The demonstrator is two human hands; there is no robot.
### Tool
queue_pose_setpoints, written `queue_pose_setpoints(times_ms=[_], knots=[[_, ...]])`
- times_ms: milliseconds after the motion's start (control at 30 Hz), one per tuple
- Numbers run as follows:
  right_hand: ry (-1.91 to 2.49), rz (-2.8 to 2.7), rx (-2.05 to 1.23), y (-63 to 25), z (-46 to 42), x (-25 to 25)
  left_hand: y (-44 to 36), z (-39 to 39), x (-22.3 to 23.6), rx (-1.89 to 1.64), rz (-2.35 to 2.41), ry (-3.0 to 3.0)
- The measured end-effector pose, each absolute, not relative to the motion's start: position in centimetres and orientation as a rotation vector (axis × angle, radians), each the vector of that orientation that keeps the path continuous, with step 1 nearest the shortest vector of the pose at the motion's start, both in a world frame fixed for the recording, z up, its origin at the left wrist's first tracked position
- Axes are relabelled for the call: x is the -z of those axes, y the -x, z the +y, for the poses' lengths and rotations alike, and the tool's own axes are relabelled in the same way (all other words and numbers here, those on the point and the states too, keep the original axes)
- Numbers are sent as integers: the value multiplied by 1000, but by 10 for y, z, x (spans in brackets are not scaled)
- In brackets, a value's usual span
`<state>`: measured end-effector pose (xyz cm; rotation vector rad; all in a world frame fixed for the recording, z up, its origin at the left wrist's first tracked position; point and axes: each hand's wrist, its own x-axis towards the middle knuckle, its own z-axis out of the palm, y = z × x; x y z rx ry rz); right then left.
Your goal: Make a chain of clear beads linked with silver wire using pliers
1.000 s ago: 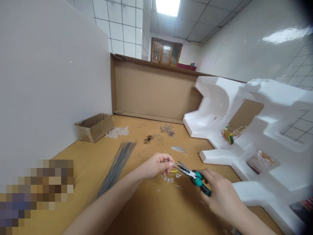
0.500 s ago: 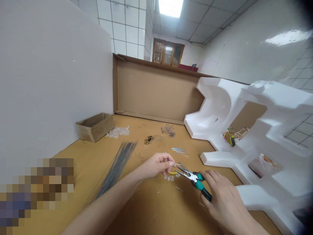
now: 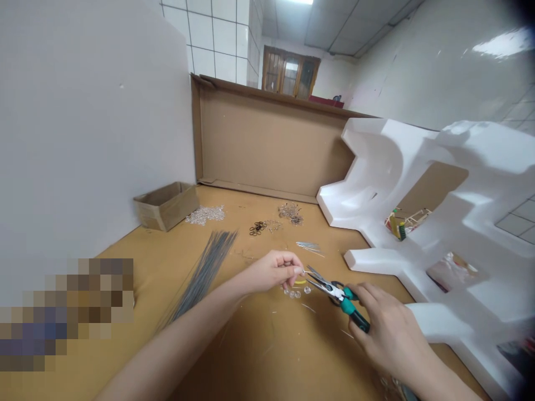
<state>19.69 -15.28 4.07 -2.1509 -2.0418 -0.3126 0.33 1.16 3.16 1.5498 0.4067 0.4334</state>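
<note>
Bench (image 3: 292, 356) bears a wire bundle (image 3: 204, 273) left of the hands. Right hand (image 3: 387, 320) has its grip closed on green-handled pliers (image 3: 334, 291), their jaws parted; left hand (image 3: 284, 270) pinches a thin wire (image 3: 307, 272) near their tips.

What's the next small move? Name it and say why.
Probably close the needle-nose pliers on the thin wire: the left hand pinches it with an end sticking out, and the right hand holds the pliers close by, jaws parted.
</note>
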Motion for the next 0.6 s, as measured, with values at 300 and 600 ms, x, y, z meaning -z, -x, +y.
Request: queue_pose_setpoints(times_ms=[300,600], knots=[[2085,-2032,457,-196,-150,-33,-5,11,-31,-398,400,-1560],[2057,-2031,464,-200,-151,-27,-4,12,-33,-368,365,-1607]])
